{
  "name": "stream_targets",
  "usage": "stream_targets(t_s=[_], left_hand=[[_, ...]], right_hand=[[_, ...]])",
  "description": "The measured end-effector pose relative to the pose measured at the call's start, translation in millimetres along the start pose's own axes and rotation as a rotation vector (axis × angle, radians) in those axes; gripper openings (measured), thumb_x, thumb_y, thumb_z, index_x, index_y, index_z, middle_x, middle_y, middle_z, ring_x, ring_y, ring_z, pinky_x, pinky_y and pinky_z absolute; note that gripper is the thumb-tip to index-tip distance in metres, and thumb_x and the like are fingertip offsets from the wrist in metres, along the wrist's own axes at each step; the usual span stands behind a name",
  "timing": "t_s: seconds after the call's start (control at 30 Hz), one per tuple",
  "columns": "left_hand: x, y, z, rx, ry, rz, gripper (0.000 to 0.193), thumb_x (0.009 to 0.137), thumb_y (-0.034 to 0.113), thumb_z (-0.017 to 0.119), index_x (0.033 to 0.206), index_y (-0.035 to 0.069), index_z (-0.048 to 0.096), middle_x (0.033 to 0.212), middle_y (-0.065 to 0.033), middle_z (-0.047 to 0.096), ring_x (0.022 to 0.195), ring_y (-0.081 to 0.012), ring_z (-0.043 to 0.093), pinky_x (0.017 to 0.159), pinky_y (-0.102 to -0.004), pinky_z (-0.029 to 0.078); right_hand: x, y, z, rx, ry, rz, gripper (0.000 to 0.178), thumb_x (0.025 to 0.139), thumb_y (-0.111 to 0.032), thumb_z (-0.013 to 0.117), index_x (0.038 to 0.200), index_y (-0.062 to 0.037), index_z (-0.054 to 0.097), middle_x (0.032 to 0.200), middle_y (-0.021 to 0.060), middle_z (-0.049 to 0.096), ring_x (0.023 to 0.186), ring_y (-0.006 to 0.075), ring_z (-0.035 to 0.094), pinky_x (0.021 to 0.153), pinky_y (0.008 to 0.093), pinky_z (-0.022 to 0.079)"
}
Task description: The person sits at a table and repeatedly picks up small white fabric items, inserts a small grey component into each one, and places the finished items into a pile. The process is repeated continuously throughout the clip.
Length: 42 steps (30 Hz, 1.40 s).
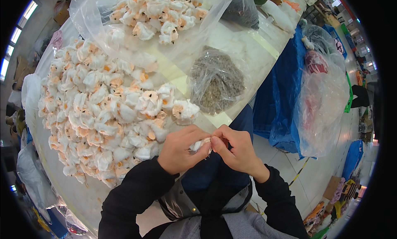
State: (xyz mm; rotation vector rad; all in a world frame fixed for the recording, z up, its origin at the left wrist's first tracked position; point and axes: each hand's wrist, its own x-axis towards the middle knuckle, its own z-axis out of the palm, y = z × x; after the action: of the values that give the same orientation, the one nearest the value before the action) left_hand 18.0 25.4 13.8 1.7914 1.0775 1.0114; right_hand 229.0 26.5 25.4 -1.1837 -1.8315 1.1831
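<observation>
Above my lap, close to the table's near edge, my left hand (186, 149) is closed around a small white plush piece (198, 145) with a peach-coloured patch. Most of that piece is hidden by the fingers. My right hand (235, 150) pinches at its right edge, the thumb and forefinger pressed together; anything finer between these fingertips is too small to make out. Just beyond my left hand lies a similar plush piece (185, 111), beside a broad heap of white and peach plush pieces (103, 111) with small orange and dark details.
A clear plastic bag of small grey-brown bits (217, 82) lies beyond my hands. Farther back are an open clear bag of plush pieces (165, 15) and a dark-filled bag (242, 13). Right of the white table (264, 69) stands a blue-lined container (281, 90) with a clear bag (322, 102).
</observation>
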Motion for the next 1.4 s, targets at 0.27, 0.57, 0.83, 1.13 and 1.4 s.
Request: stream_targets(t_s=[0.27, 0.57, 0.83, 1.13, 1.4], left_hand=[[-5, -2, 6, 0.016, 0.073, -0.039, 0.017, 0.086, 0.0, 0.075, 0.103, -0.001, 0.076, 0.093, -0.014, 0.076, 0.079, -0.0289, 0.074, 0.07, -0.0349, 0.058], [-10, -8, 5, 0.064, 0.208, -0.104, 0.016, 0.09, 0.003, 0.074, 0.106, 0.0, 0.076, 0.096, -0.0144, 0.075, 0.081, -0.034, 0.074, 0.07, -0.0374, 0.058], [-8, -12, 4, -0.008, 0.264, -0.086, 0.018, 0.091, 0.003, 0.073, 0.108, -0.002, 0.075, 0.098, -0.017, 0.075, 0.086, -0.0326, 0.075, 0.074, -0.0357, 0.058], [-10, -11, 2, -0.102, 0.243, -0.17, 0.016, 0.095, 0.003, 0.07, 0.107, -0.005, 0.075, 0.099, -0.0156, 0.076, 0.089, -0.0239, 0.074, 0.081, -0.0325, 0.056], [-8, -7, 3, -0.123, 0.255, -0.183, 0.014, 0.095, 0.003, 0.07, 0.106, -0.005, 0.075, 0.099, -0.015, 0.076, 0.09, -0.0243, 0.073, 0.082, -0.0328, 0.056]], right_hand=[[3, 1, 7, -0.081, 0.05, -0.028, 0.01, 0.1, -0.013, 0.071, 0.096, -0.0045, 0.068, 0.073, 0.009, 0.067, 0.058, 0.0228, 0.065, 0.055, 0.0336, 0.048], [32, 5, -8, -0.607, 0.239, -0.411, 0.012, 0.088, -0.013, 0.08, 0.095, -0.0086, 0.072, 0.085, 0.0076, 0.068, 0.077, 0.0292, 0.068, 0.067, 0.0404, 0.053], [89, 25, -13, -0.963, 0.286, -0.381, 0.013, 0.084, -0.011, 0.08, 0.094, -0.0099, 0.071, 0.089, 0.0046, 0.066, 0.091, 0.0281, 0.063, 0.082, 0.0408, 0.049], [93, 36, -15, -0.841, 0.268, -0.373, 0.014, 0.085, -0.008, 0.078, 0.095, -0.0077, 0.068, 0.092, 0.0083, 0.065, 0.094, 0.0306, 0.062, 0.084, 0.0423, 0.051], [95, 30, -15, -0.88, 0.221, -0.388, 0.013, 0.086, -0.005, 0.078, 0.096, -0.0071, 0.07, 0.093, 0.009, 0.065, 0.094, 0.032, 0.062, 0.081, 0.0435, 0.054]])
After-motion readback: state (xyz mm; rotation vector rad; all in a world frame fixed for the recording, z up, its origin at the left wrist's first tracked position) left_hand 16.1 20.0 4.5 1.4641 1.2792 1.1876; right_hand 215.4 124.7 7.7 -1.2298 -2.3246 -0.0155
